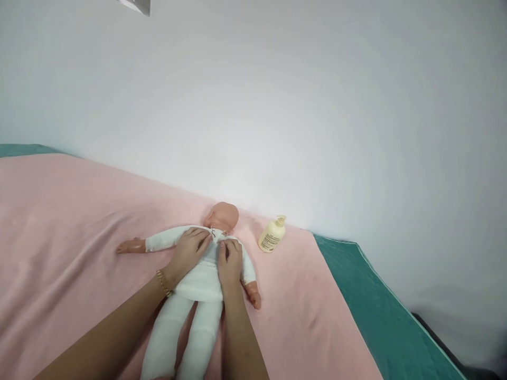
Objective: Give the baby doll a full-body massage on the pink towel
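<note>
A baby doll (200, 282) in white clothes lies on its back on a pink blanket, its head toward the wall and its arms spread. On the left side of its chest rests my left hand (190, 248), fingers bent and gathered at the neckline of the white top (209, 264). My right hand (230, 263) is on the other side of the chest, thumb and fingers closed on the top near the collar. Small dark strands show at the neck between my hands. What lies under my fingertips is partly hidden.
A pale yellow pump bottle (271, 235) stands on the pink blanket (301, 306), right of the doll's head. Green covering (380, 311) shows beyond the blanket's right edge. A white wall (297, 105) rises directly behind the doll's head.
</note>
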{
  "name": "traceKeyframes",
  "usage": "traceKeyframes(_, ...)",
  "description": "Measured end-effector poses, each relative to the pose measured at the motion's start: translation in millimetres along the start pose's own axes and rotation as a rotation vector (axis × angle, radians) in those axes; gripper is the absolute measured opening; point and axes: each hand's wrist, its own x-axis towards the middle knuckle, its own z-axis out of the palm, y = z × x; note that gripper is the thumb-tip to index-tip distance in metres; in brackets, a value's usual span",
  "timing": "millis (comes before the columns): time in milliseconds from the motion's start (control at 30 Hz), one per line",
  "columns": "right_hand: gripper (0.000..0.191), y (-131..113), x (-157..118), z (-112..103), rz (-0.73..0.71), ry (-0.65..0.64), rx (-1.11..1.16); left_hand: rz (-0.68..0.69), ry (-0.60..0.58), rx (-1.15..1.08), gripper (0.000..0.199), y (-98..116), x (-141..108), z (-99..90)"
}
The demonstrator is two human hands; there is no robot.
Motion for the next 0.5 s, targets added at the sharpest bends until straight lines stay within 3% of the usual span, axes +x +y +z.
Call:
traceKeyframes(133, 0.021, -1.5, -0.6, -0.5, -0.031, -0.033, 0.053, -0.021, -0.030, -0.035, 0.039, -1.0, -0.9, 0.6)
traceKeyframes(333, 0.027, 0.4, 3.4, 1.2, 0.012, -0.136, -0.059, -0.066, -0.098, -0.026, 0.038, 2.2, 1.2, -1.8)
traceKeyframes(500, 0.029, 0.7, 2.2, 0.2, 0.005, -0.121, -0.044, -0.052, -0.081, -0.031, 0.038, 1.5, -0.2, -1.0)
